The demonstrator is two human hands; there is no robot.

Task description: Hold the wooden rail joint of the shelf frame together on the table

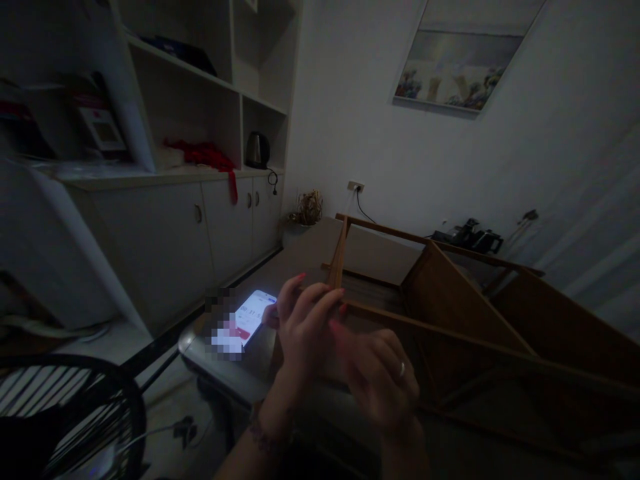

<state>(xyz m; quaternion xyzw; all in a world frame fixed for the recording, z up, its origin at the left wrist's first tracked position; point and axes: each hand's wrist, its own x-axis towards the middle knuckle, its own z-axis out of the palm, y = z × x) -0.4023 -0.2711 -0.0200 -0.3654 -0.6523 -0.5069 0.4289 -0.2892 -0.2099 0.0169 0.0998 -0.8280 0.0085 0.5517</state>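
Note:
My left hand (pixel 303 327) is raised in front of me, fingers curled toward the corner of a wooden frame (pixel 450 313) that lies on its side on the table (pixel 220 363). Its fingertips touch the frame's upright slat (pixel 339 261). My right hand (pixel 380 377), with a ring on one finger, hovers just below and right of the left; it is blurred by motion and its fingers point down-left. A lit phone (pixel 253 315) lies on the table just left of my left hand.
White cabinets and shelves (pixel 200 220) stand at the left, with a kettle (pixel 257 151) and red cloth (pixel 207 157) on them. A dark wire chair (pixel 65 413) is at the bottom left. A plant (pixel 307 208), wall socket (pixel 355 187) and painting (pixel 463 60) are behind.

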